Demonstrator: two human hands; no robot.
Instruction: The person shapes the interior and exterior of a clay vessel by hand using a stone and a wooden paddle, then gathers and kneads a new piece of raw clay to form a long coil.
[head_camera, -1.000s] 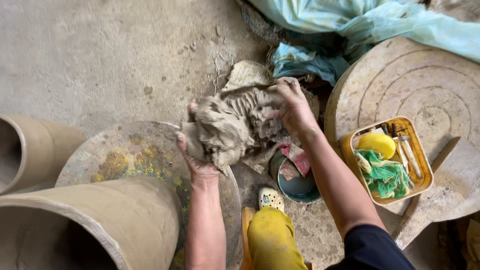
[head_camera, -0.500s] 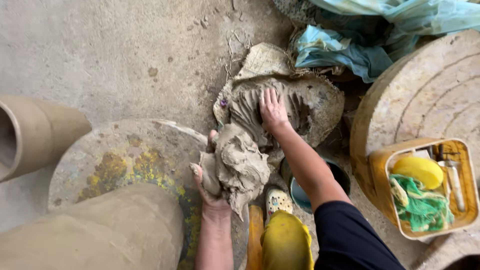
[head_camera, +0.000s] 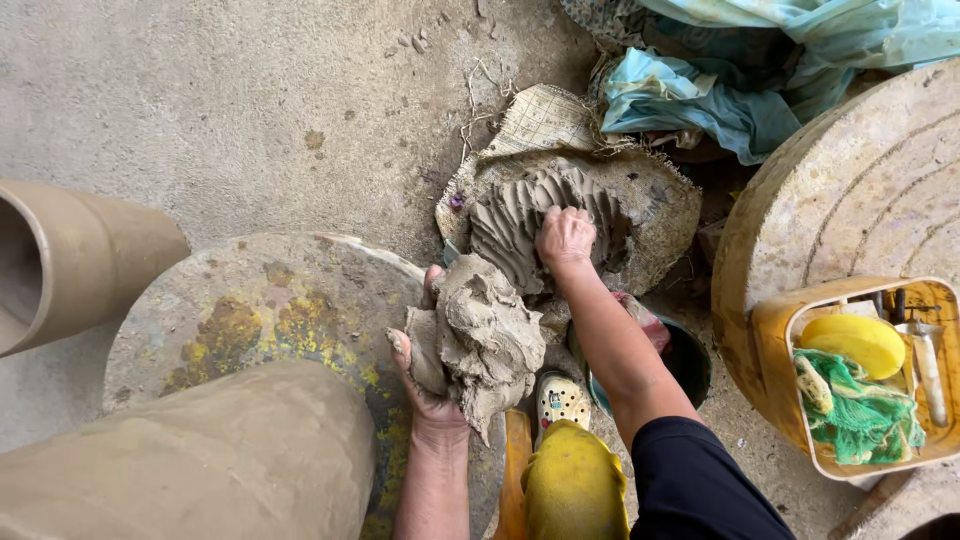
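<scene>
Looking down from the head camera, a yellow-clad knee and a dark sleeve were seen nearest the lens, with a patterned shoe just beyond the knee. To the left, part of a large unfired clay vessel was seen lying low in the view, partly covering a round, stained turntable. A ragged lump of grey clay was held up over the right edge of that turntable by the left hand, whose fingers were curled under and around the lump from below, gripping it. Beside the right forearm, a dark bowl was partly hidden. At the right edge, an orange tray was seen resting on a large round stone slab; a yellow sponge, a green net cloth and some small tools were held in it. Farther out, the right hand was pressed palm-down on a bigger mass of clay, its fingers bent and dug into the surface, which was scored with deep finger furrows. That mass was lying on a worn sack spread on the floor. A second clay vessel was seen lying at the far left. Beyond everything, bare concrete floor was spread, and crumpled pale blue sheeting was heaped at the upper right.
</scene>
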